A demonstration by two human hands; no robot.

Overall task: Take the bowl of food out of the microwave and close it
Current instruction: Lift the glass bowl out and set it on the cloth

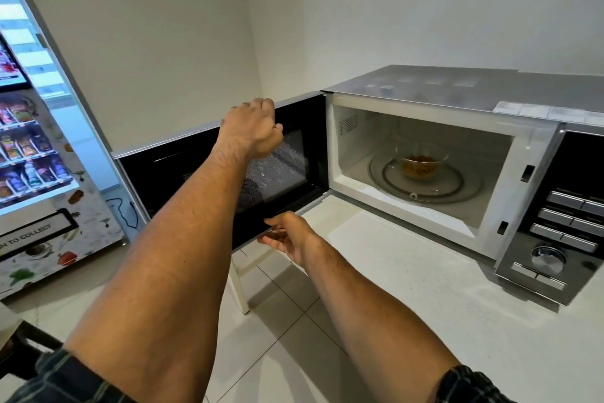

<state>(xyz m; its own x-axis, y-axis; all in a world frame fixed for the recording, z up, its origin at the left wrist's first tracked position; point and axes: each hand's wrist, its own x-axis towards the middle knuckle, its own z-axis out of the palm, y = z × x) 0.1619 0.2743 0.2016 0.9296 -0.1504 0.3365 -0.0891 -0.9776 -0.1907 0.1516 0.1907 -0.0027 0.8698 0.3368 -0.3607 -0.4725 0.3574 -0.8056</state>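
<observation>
The left hand (253, 128), knuckles up and fingers curled over, sits on the top edge of the black, silver-trimmed microwave door (225, 173), and appears to grip that edge, though the fingertips are hidden behind it. The right hand (287, 237) reaches in lower, palm turned upward, its fingers and thumb loosely apart and touching the door's bottom edge near the hinge side without closing on it. Both bare forearms stretch forward from dark checked sleeves (62, 379). The door stands swung wide open to the left, its mesh window facing the person. Inside the silver microwave (457, 88), the white cavity is exposed, and the clear glass bowl (421, 162) holding orange-brown food rests on the round glass turntable (425, 187), toward its back, well apart from both hands. The microwave stands on a white countertop (441, 321), with its button panel and round silver dial (549, 258) at the right. A lit snack vending machine (29, 147) stands at the far left.
</observation>
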